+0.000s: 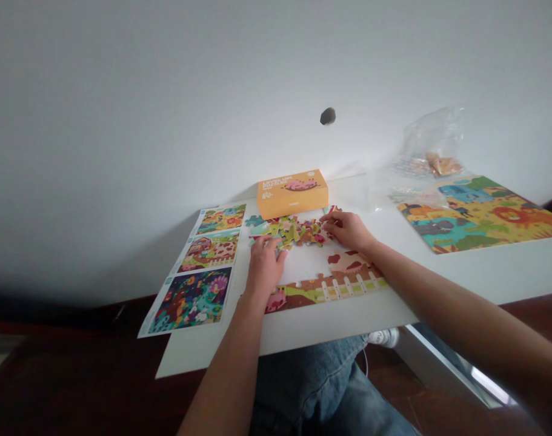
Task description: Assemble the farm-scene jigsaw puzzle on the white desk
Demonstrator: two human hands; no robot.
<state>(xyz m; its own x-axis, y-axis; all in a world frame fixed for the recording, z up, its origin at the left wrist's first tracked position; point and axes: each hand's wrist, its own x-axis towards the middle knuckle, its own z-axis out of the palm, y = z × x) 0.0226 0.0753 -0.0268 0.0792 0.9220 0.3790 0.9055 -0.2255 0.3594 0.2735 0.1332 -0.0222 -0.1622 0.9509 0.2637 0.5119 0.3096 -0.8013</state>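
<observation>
Loose jigsaw puzzle pieces (291, 231) lie in a heap on the white table, in front of an orange box. My right hand (348, 230) is at the heap's right end, its fingertips pinched together at a puzzle piece mostly hidden by them. At the left of the heap rests my left hand (265, 263), thumb and fingers apart, with nothing seen in it. Nearer me is a partly joined puzzle (343, 287) with a white fence along its bottom edge and a brown-spotted pink patch above. My left wrist and right forearm cover its ends.
The orange puzzle box (294, 192) stands against the wall. A sheet with three pictures (173, 284) hangs slightly over the table's left edge. On the right lie a joined animal puzzle (485, 215) and clear plastic bags (432, 142), one with orange contents.
</observation>
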